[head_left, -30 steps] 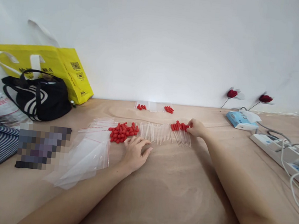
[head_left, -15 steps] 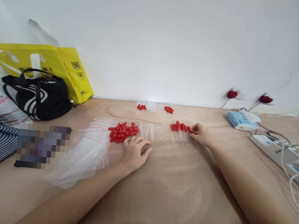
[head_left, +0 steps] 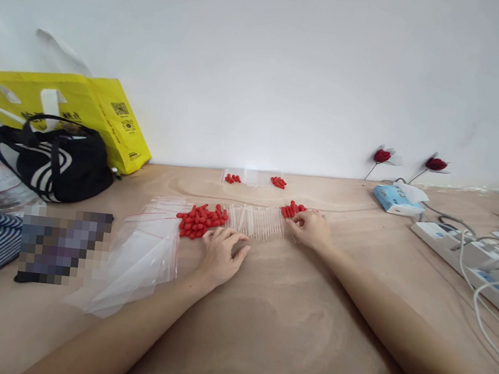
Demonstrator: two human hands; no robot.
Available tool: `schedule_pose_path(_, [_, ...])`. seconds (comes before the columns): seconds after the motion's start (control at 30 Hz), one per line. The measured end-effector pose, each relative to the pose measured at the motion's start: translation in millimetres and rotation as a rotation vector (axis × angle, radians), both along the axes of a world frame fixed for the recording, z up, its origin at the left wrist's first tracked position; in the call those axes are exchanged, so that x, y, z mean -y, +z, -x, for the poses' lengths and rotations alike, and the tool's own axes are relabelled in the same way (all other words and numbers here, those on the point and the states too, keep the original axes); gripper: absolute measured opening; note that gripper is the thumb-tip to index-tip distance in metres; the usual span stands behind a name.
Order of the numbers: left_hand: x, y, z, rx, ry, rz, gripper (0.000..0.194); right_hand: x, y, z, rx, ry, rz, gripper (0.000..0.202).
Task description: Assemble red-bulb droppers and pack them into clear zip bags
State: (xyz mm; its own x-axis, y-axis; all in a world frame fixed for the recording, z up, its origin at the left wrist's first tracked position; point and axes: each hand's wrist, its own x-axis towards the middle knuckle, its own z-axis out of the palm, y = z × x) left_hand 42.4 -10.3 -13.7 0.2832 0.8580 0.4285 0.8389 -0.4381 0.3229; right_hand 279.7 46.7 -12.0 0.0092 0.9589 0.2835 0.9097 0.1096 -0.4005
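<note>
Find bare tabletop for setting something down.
Bare tabletop lies between the left forearm and the right forearm, and between the right hand, tissue pack and power strip. Crowded: zip bags, red dropper bulbs and clear dropper tubes beside the left hand.

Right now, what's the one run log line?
left hand: beside red dropper bulbs; right hand: at red-topped droppers; clear tubes: row between bulbs and droppers; zip bags: left of bulbs

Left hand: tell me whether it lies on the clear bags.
No, the left hand is beside the red pile, right of the clear bags.
</note>
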Motion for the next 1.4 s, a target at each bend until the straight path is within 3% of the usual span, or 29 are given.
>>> schedule_pose_path(0.2, [-0.3,-0.3,-0.1,0.002,0.003,0.005,0.010,-4.8,6.0,34.0,0.194,-0.102,0.206,0.027])
schedule_pose_path(0.43, [0.9,1.1,-2.0,0.003,0.009,0.014,0.010,-8.5,5.6,37.4,0.230,-0.127,0.190,0.018])
schedule_pose_path(0.6, [1.6,0.1,0.5,-0.004,0.020,-0.004,0.010,-1.9,15.6,36.4,0.274,-0.135,0.192,0.023])
schedule_pose_path(0.67, [-2.1,3.4,5.7,-0.017,0.048,-0.028,0.010,5.5,18.7,34.3,0.291,-0.056,0.153,0.024])
schedule_pose_path(0.83, [-26.8,20.2,25.5,-0.070,0.229,-0.096,0.011,34.3,13.3,29.9,0.193,0.372,-0.015,0.014])
schedule_pose_path(0.93, [-45.3,25.5,30.5,-0.140,0.284,-0.076,0.016,47.3,7.1,28.8,0.145,0.510,-0.041,0.011])
schedule_pose_path(1.2, [-70.0,18.0,23.0,-0.286,0.369,-0.038,0.032,49.0,-1.8,26.4,0.029,0.605,-0.041,0.009])
schedule_pose_path(1.4, [-74.7,18.1,20.6,-0.331,0.393,-0.079,0.027,48.8,-16.6,33.9,-0.128,0.482,-0.019,0.016])
